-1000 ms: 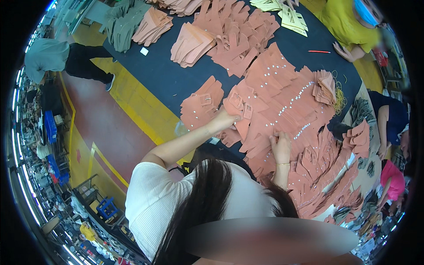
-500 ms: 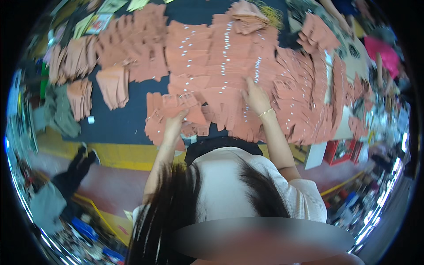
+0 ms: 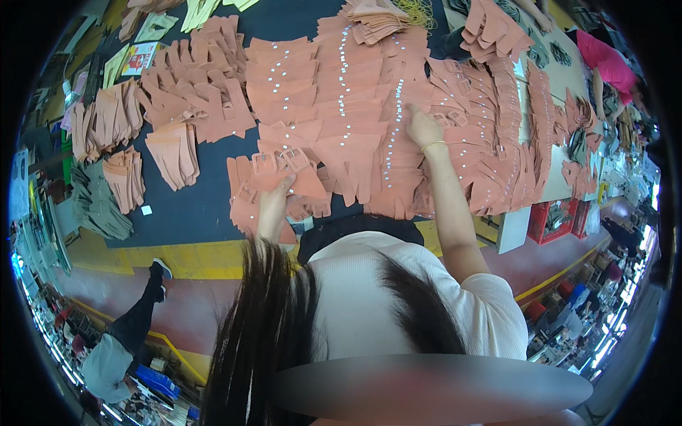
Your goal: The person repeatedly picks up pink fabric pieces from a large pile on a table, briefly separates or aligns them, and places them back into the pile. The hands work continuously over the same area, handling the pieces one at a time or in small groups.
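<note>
My left hand [image 3: 275, 202] is closed on a small stack of salmon-coloured cut pieces with buckles [image 3: 302, 177], thumb on top, low over the near edge of the table. Further out and to the right, my right hand [image 3: 425, 129] reaches across overlapping rows of similar flat pieces [image 3: 362, 106], fingers apart at a line of small white labels [image 3: 392, 145]. Nothing shows in its grasp, though the fingertips are small in view. Just right of it lies a buckled piece [image 3: 449, 119]. More rows of labelled pieces [image 3: 490, 149] spread to the right.
Bundles of salmon pieces [image 3: 172, 156] and dark green pieces [image 3: 99, 202] lie on the dark table [image 3: 185, 220] at left. Yellow string [image 3: 418, 13] sits at the far side. A red crate [image 3: 553, 221] stands below right. Other people are at left and far right.
My right hand has moved slightly right and away from me over the rows. My left hand keeps its hold. The view has shifted somewhat, and the person at lower left has moved.
</note>
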A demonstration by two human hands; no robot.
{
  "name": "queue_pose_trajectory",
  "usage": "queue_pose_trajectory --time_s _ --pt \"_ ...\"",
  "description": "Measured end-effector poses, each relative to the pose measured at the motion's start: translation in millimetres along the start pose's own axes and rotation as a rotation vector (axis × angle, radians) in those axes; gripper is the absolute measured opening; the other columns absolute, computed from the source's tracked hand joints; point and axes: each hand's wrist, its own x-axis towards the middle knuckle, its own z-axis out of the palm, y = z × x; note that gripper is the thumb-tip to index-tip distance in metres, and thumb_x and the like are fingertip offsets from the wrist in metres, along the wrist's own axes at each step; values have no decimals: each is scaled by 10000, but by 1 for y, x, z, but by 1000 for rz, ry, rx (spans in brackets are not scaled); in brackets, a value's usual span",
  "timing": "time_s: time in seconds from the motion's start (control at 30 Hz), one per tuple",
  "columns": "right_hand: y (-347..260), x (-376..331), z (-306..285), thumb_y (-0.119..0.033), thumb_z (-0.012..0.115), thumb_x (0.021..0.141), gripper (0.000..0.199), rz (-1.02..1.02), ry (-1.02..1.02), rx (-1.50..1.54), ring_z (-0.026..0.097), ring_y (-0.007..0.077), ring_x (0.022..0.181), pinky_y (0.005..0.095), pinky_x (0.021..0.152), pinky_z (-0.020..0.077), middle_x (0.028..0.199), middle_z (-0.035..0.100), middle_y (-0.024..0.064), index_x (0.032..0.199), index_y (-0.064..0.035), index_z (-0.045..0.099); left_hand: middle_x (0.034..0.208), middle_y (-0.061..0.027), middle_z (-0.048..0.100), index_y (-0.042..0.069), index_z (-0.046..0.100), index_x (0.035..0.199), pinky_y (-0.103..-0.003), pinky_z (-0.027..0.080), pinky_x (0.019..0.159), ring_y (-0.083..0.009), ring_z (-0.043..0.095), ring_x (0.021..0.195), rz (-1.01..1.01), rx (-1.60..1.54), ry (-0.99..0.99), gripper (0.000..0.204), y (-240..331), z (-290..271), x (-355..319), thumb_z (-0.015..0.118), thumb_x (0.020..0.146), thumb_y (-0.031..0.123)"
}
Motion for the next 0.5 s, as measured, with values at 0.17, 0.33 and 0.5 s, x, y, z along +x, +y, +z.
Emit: queue_pose_trajectory --time_s 0.17,0.33,0.5 --pt "-5 -1 3 -178 553 810 523 -31 25 -8 638 370 827 483 702 501 872 655 201 1312 -199 410 998 -86 647 -14 613 1031 -315 533 709 -171 631 873 0 2 35 223 -4 -3 0 632 855 121" --pt "-14 -5 -8 -182 561 808 519 -35 140 177 629 389 764 499 676 490 785 646 203 1304 -193 407 989 -87 649 -16 606 1044 -315 536 704 -172 635 860 -5 -41 27 240 -2 -1 -2 641 850 120" --pt "-25 -15 -19 -164 557 808 517 -107 181 251 623 387 730 494 660 483 740 638 197 1301 -188 406 997 -82 647 -9 606 1047 -320 528 719 -170 631 868 34 -38 11 243 0 1 -1 647 844 119"
